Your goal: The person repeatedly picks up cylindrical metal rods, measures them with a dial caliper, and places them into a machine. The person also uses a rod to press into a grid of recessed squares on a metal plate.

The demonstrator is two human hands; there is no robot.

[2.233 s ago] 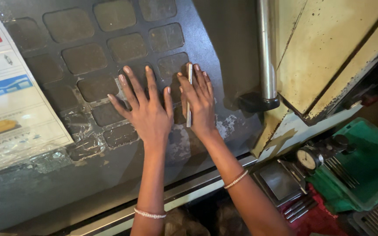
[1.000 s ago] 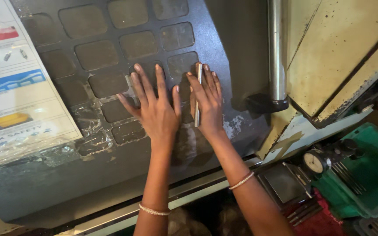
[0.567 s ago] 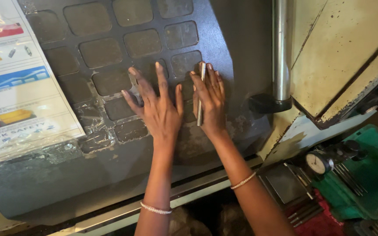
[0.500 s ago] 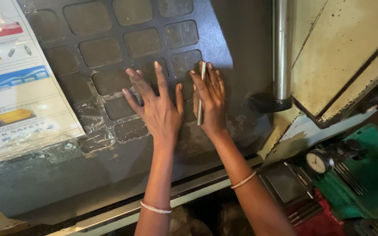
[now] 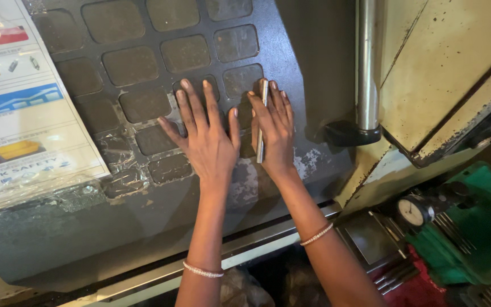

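My left hand [image 5: 203, 133] lies flat with fingers spread on a dark grey machine panel [image 5: 268, 45] covered in square recessed pads. My right hand [image 5: 277, 128] rests on the same panel just to its right, and a thin silver metal rod [image 5: 261, 122] is held along the hand between thumb and fingers, pointing up the panel. Both wrists wear thin bracelets. The pads under my hands are worn, with torn clear tape around them.
A laminated safety poster [image 5: 24, 108] covers the panel's left side. A vertical steel bar [image 5: 366, 62] and a cream, rusty machine housing [image 5: 450, 68] stand to the right. Lower right are a dial gauge [image 5: 411, 212], a green case [image 5: 478, 227] and red parts.
Both hands stay pressed on the panel with the rod in the right hand. The view has shifted slightly, so the hands sit a little higher and further right.
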